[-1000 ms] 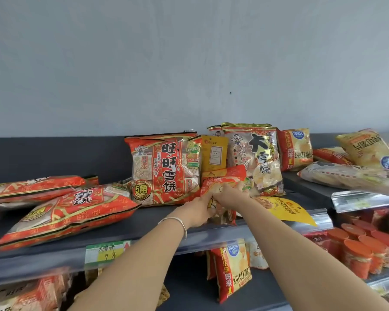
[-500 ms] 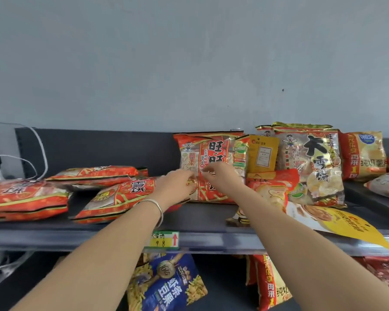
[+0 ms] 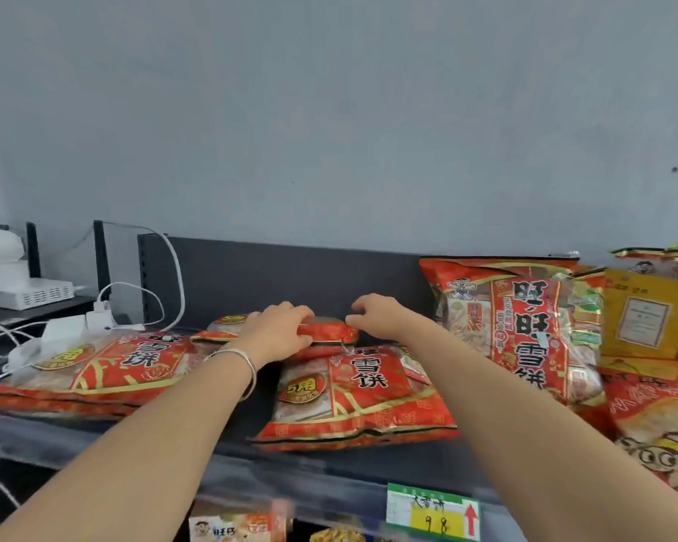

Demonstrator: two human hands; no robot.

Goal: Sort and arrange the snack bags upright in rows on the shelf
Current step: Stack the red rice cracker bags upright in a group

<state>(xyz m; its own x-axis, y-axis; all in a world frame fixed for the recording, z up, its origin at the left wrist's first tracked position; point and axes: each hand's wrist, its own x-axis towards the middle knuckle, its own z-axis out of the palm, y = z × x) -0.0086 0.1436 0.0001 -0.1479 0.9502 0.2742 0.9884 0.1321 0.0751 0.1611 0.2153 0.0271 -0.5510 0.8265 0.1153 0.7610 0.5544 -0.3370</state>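
Note:
Several red rice-cracker snack bags lie on the dark shelf (image 3: 228,463). One small red bag (image 3: 331,333) lies flat at the back. My left hand (image 3: 278,330) grips its end, fingers on top and thumb below. My right hand (image 3: 376,312) hovers at the same bag's right end with loosely curled fingers that hold nothing. In front of it a larger red bag (image 3: 353,393) lies flat, and another red bag (image 3: 94,365) lies flat to the left. A big red bag (image 3: 517,330) stands upright on the right against the back panel.
A yellow pouch (image 3: 642,314) and more bags (image 3: 658,424) crowd the right end. White chargers and cables (image 3: 75,322) and a white device (image 3: 16,279) sit at the left. A price tag (image 3: 433,512) hangs on the shelf edge, with more snack bags (image 3: 235,530) below.
My view and both hands have shifted left along the shelf, from the bags in the middle to the flat bag at the back. My left hand has taken hold of it.

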